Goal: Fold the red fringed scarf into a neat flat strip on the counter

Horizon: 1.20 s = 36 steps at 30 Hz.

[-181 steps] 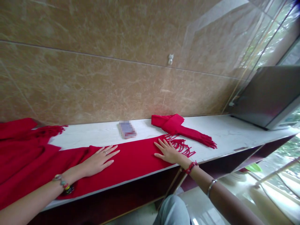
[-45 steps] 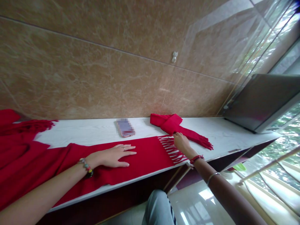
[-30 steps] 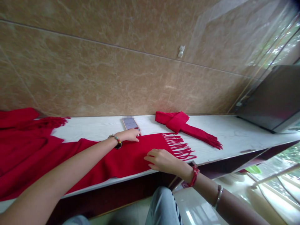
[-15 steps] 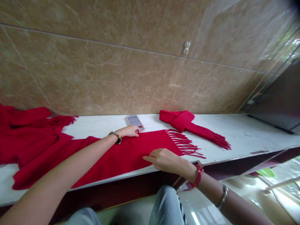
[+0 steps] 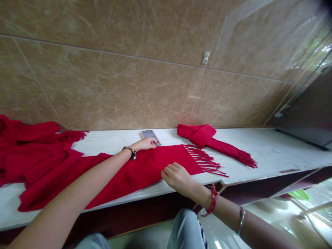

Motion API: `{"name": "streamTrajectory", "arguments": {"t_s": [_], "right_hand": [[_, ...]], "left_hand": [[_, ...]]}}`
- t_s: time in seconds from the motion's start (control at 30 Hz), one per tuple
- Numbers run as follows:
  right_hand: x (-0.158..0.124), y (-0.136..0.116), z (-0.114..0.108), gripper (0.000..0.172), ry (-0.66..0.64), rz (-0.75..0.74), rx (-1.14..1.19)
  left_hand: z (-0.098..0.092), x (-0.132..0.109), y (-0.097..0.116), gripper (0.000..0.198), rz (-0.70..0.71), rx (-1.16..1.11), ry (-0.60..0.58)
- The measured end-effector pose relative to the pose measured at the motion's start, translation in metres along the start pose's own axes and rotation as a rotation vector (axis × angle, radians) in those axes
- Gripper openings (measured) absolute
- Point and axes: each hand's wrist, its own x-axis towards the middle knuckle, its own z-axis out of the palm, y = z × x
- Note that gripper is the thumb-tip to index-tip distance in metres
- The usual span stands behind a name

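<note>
Right hand [image 5: 178, 178] pinching scarf [image 5: 172, 154] at near edge, left hand [image 5: 146, 143] at far, hold unclear

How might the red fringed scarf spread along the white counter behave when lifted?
The red fringed fabric scarf probably flops, given its soft folds. Its loose fringe may swing or tangle. Looking thin and flat, it's likely light.
</note>
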Motion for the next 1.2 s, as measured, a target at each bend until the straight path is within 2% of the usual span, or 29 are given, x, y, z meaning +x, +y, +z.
{"name": "streamTrajectory", "arguments": {"t_s": [0.13, 0.27, 0.4, 0.57, 0.67, 0.73, 0.8, 0.9, 1.0, 1.2], "right_hand": [[-0.002, 0.014, -0.017, 0.018, 0.085, 0.050, -0.048], [0.000, 0.032, -0.042, 0.023, 0.128, 0.178, 0.012], [0.018, 0.044, -0.070, 0.034, 0.164, 0.348, 0.266], [0.059, 0.043, -0.105, 0.044, 0.269, 0.360, 0.633], [0.075, 0.042, -0.115, 0.040, 0.365, 0.356, 0.734], [0.075, 0.047, -0.115, 0.038, 0.402, 0.361, 0.766], [0.063, 0.055, -0.109, 0.036, 0.418, 0.391, 0.773], [0.029, 0.070, -0.094, 0.034, 0.381, 0.476, 0.752], [-0.016, 0.080, -0.072, 0.033, 0.289, 0.587, 0.719], [-0.101, 0.087, -0.009, 0.037, 0.077, 0.797, 0.715]], "left_hand": [[-0.021, -0.002, 0.009, 0.034, -0.045, -0.093, 0.022], [-0.049, 0.001, 0.028, 0.036, -0.089, -0.302, 0.117], [-0.087, 0.002, 0.060, 0.030, -0.073, -0.427, 0.244], [-0.139, -0.015, 0.090, 0.023, -0.099, -0.497, 0.413], [-0.159, -0.024, 0.098, 0.020, -0.102, -0.512, 0.467], [-0.161, -0.021, 0.101, 0.020, -0.085, -0.520, 0.477], [-0.154, -0.009, 0.104, 0.021, -0.065, -0.513, 0.452], [-0.124, 0.024, 0.111, 0.020, -0.026, -0.430, 0.371], [-0.073, 0.067, 0.119, 0.022, 0.046, -0.269, 0.279], [0.043, 0.138, 0.127, 0.017, 0.122, -0.163, 0.175]]}}
